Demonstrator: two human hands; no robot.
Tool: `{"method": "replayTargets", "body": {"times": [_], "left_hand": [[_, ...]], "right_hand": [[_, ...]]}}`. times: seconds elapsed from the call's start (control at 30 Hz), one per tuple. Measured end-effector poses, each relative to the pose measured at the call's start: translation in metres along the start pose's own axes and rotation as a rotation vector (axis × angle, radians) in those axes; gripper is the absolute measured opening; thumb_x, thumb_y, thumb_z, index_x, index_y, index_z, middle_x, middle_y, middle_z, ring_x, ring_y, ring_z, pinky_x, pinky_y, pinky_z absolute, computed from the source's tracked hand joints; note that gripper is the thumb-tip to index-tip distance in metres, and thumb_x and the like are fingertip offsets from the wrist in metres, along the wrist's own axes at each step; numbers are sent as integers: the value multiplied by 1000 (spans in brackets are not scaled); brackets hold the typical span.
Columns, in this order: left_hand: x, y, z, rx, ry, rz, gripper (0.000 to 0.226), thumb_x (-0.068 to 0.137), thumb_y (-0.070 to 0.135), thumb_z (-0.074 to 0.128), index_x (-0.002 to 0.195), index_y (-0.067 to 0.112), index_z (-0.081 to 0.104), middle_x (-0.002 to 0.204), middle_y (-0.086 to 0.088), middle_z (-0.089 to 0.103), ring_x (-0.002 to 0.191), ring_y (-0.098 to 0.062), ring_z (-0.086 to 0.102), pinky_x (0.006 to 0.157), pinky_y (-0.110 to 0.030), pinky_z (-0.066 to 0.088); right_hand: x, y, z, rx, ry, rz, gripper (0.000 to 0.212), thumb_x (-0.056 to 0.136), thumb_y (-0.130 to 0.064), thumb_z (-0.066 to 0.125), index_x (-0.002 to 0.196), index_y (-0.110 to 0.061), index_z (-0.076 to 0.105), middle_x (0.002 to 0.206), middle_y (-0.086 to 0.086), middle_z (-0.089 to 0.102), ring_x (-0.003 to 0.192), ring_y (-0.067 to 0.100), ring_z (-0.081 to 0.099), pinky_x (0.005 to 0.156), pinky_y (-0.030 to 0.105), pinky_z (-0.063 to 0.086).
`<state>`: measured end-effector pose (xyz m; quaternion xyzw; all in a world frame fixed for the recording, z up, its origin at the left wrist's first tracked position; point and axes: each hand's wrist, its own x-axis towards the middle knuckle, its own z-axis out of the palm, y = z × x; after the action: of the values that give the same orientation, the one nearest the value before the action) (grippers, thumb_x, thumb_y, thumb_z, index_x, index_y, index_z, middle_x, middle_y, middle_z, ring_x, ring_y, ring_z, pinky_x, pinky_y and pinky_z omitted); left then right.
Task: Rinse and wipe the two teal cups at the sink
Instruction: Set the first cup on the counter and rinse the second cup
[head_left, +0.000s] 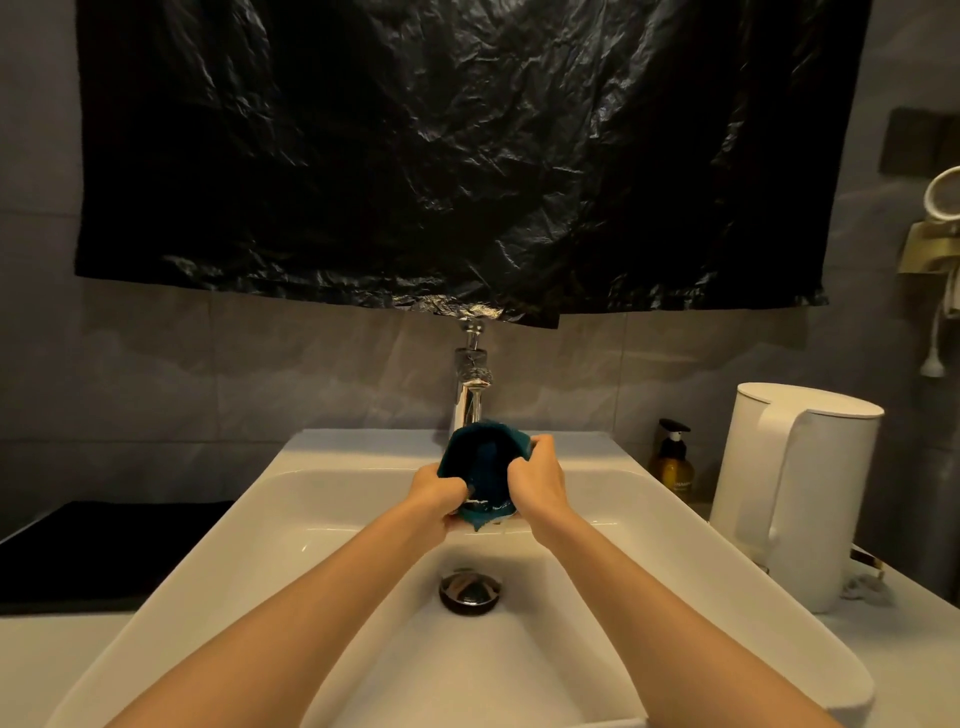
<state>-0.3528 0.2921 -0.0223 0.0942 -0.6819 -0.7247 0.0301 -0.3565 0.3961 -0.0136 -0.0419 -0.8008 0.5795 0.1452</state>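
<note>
- Left hand (436, 491) grips the lower left of a bunched teal cloth (480, 452), fingers curled into it.
- Right hand (537, 480) clutches the cloth's right edge.
- Both hold the cloth over the back of the sink (311, 462); whether it wraps a cup cannot be told.
- White kettle (795, 488) stands right of the sink.
</note>
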Motion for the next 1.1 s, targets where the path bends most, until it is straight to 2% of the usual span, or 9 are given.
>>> {"method": "replayTargets", "body": {"times": [0.1,0.2,0.3,0.4,0.5,0.6,0.7,0.93,1.1], "left_hand": [[4,-2,-11,112,41,57,32,86,-15,50,115,-3,57,105,-20,62,96,-33,60,77,-40,54],[6,-1,-21,310,20,147,34,88,-11,46,118,0,55,111,-19,62,104,-33,58,88,-43,52],[5,-2,-23,553,8,273,31,91,-2,43,116,8,58,109,-16,64,103,-32,59,84,-41,52],[3,0,-23,748,183,414,26,93,10,48,111,13,65,103,-12,68,95,-30,61,74,-33,48],[-4,2,-19,539,284,427,31,88,4,51,110,16,69,100,-10,70,88,-25,59,72,-30,48],[-5,-2,-6,216,139,277,52,85,-12,41,128,13,57,119,-13,62,108,-27,56,90,-35,49],[1,-4,3,68,72,173,58,85,-17,37,134,11,48,129,-16,55,119,-32,51,100,-46,46],[11,-1,-24,214,173,214,33,91,13,60,124,14,54,117,-14,62,103,-31,60,85,-42,54],[8,6,-27,240,129,223,51,74,25,79,116,17,52,108,-5,61,101,-26,59,85,-38,53]], "right_hand": [[-2,-3,-1,101,-153,23,29,90,3,36,112,-15,37,122,12,48,106,27,51,87,46,54],[-3,-3,-5,59,-323,126,31,91,2,39,118,-12,33,120,12,45,100,30,54,71,47,59],[-4,2,-6,-100,-336,127,31,92,-6,45,122,-12,40,124,14,50,102,36,59,57,45,60],[-6,2,-6,-30,-345,183,26,95,-17,46,121,-11,45,123,16,53,101,38,59,53,44,60],[-7,-4,-4,123,-336,277,25,97,-16,44,120,-7,46,120,17,53,90,39,61,51,47,58],[-7,-8,-6,263,-282,349,18,98,-15,46,114,-7,46,119,20,53,88,42,61,56,50,58],[-7,-8,-8,346,-277,355,14,99,-13,45,111,-7,44,114,20,53,92,43,60,61,50,57],[-7,-6,0,311,-436,249,43,90,-4,53,130,-8,37,126,18,48,93,33,61,60,43,60],[-8,-6,-5,335,-553,241,53,77,8,46,128,-6,39,123,20,49,103,38,58,72,48,60]]}}
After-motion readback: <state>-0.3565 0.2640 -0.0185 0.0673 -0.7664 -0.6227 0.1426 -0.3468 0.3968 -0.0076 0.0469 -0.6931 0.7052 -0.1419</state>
